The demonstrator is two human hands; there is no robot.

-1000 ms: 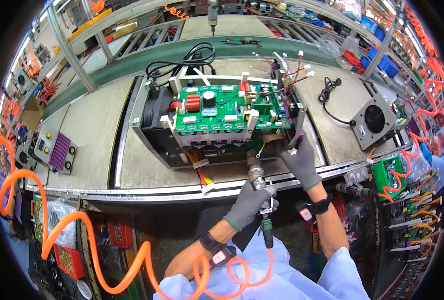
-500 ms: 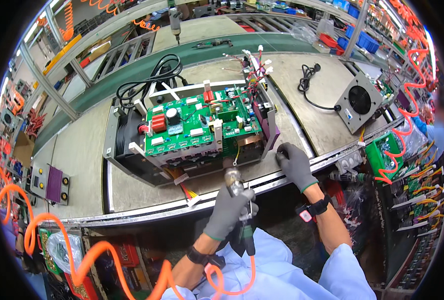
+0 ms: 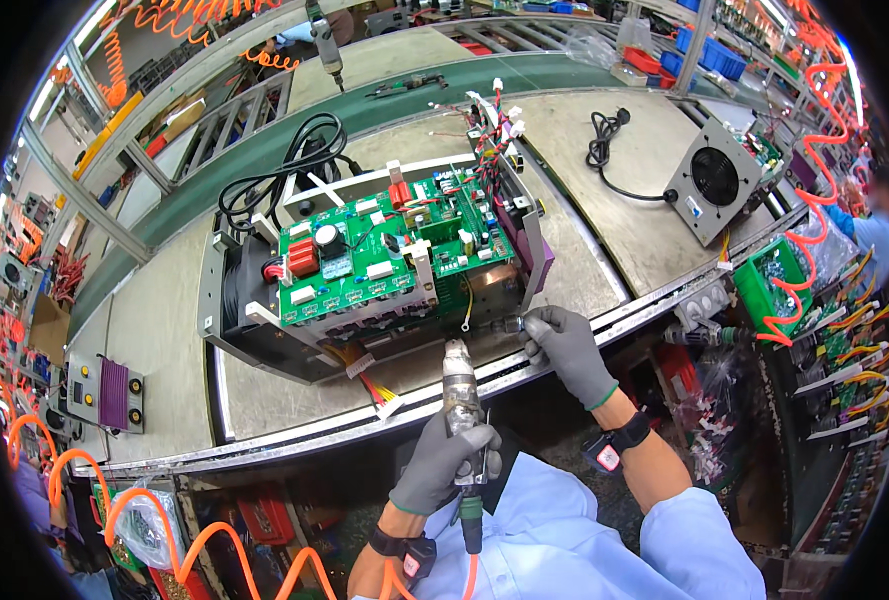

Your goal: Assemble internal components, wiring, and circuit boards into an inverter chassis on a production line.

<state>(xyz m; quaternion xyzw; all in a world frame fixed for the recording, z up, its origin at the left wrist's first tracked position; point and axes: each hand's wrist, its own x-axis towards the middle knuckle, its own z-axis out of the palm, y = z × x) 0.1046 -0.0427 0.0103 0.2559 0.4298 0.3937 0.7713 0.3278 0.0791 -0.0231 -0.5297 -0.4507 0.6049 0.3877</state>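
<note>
My left hand point(image 3: 429, 465), in a grey glove, is wrapped around an air screwdriver point(image 3: 460, 392) at the bench's front edge. Its tip points away from me, toward the open electronic unit. My right hand point(image 3: 569, 355), gloved alike, pinches a small dark cylindrical piece point(image 3: 507, 324) close to the unit's front right corner. A green circuit board point(image 3: 359, 283) with white blocks and red parts tops the unit. At its front hangs a yellow wire point(image 3: 468, 305) ending in a ring terminal, just beyond the screwdriver's tip. A black fan point(image 3: 249, 278) fills the unit's left side.
A coiled orange hose point(image 3: 244, 550) runs along the lower left. On the bench stand a grey fan panel point(image 3: 709, 190) at right and a purple-sided box point(image 3: 111, 393) at left. A green bin point(image 3: 772, 285) sits right of the bench. A hanging screwdriver point(image 3: 324, 45) is at the back.
The screwdriver's tip has drawn back from the unit's front toward me. My right hand has moved left along the bench edge, and the small dark piece now shows in its fingers.
</note>
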